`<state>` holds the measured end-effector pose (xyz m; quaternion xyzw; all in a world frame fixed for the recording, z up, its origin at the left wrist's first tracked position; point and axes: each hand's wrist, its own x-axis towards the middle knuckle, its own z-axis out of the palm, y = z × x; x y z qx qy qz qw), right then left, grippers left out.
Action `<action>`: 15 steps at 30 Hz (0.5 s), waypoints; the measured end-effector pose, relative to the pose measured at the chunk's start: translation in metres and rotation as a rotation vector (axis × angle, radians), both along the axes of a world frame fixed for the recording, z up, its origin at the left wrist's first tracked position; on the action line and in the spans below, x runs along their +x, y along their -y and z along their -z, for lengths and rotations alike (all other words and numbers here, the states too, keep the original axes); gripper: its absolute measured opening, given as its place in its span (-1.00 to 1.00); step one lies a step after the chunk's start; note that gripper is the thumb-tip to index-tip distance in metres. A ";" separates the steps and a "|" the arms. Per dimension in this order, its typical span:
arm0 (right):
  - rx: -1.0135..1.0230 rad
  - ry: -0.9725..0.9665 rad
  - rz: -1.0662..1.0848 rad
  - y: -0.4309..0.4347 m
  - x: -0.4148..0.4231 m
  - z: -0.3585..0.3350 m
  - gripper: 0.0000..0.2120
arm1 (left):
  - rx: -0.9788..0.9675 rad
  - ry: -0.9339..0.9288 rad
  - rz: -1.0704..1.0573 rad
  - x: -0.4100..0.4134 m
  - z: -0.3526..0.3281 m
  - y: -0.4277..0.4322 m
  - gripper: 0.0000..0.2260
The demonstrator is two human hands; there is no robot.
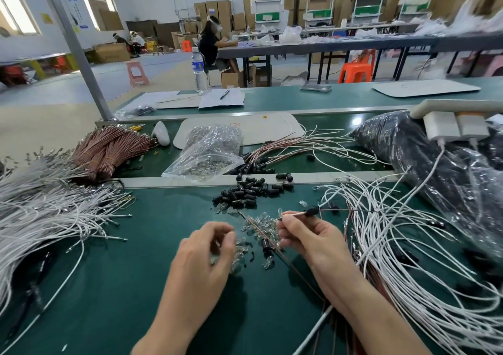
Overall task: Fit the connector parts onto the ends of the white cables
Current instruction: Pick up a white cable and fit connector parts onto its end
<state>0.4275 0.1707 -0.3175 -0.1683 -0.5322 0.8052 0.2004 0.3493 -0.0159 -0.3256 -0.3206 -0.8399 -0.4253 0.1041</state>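
Observation:
My right hand (307, 239) pinches a thin cable (295, 214) whose end carries a black connector part (310, 211), pointing right above the green bench. My left hand (211, 248) hovers with curled fingers over a scatter of small clear bulbs (258, 225); whether it holds one is blurred. A heap of loose black connector parts (250, 190) lies just beyond the bulbs. White cables (394, 232) spread in a tangle to the right. A thick bundle of white cables (40, 213) lies at the left.
Bundles of brown cables (109, 150) lie at the back left. A clear bag of small parts (206, 153) sits on the belt. A large dark plastic bag (435, 164) and a power strip (457, 125) stand at the right. A water bottle (198, 68) stands behind.

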 end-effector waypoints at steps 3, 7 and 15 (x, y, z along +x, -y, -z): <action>-0.019 0.011 0.015 -0.001 0.000 0.000 -0.79 | -0.162 -0.067 0.000 -0.001 0.004 0.016 -0.82; -0.029 0.001 0.007 0.001 0.000 -0.001 -0.79 | -0.283 -0.105 0.043 0.003 0.010 0.014 -0.82; -0.131 -0.028 -0.042 0.000 0.000 -0.002 -0.82 | -0.338 -0.243 0.000 0.003 0.019 -0.002 -0.89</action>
